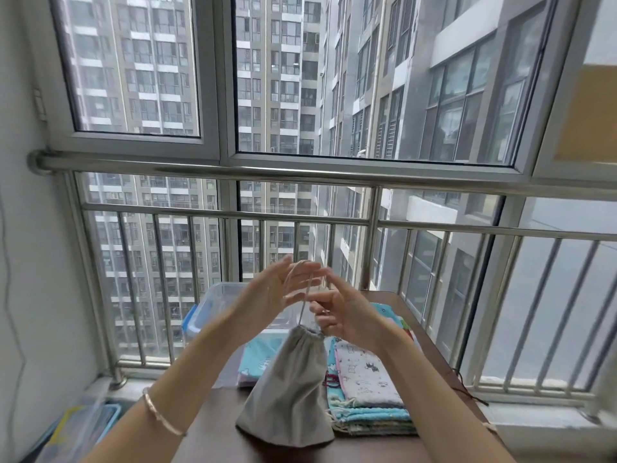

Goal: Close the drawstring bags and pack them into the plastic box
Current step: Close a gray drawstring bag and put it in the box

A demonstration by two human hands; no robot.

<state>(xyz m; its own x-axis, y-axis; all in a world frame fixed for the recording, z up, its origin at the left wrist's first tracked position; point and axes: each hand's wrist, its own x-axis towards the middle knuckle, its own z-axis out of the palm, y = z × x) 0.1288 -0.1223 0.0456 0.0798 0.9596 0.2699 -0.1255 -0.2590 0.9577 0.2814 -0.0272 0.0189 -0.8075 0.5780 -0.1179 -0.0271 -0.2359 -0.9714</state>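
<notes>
1. The grey bag [290, 385] is hanging mid-frame, mouth up, under both hands.
2. The right hand [344, 312] is pinching the string [303, 309]; the left hand [263, 295] is holding the loop on straight fingers.
3. The box [213, 295] is sitting behind, leftward.

Nothing readable is showing anywhere in the view. The white cloth bag [367, 375] is carrying small dark cartoon prints, but they are coming through too small and blurred to tell whether any of them are letters.
</notes>
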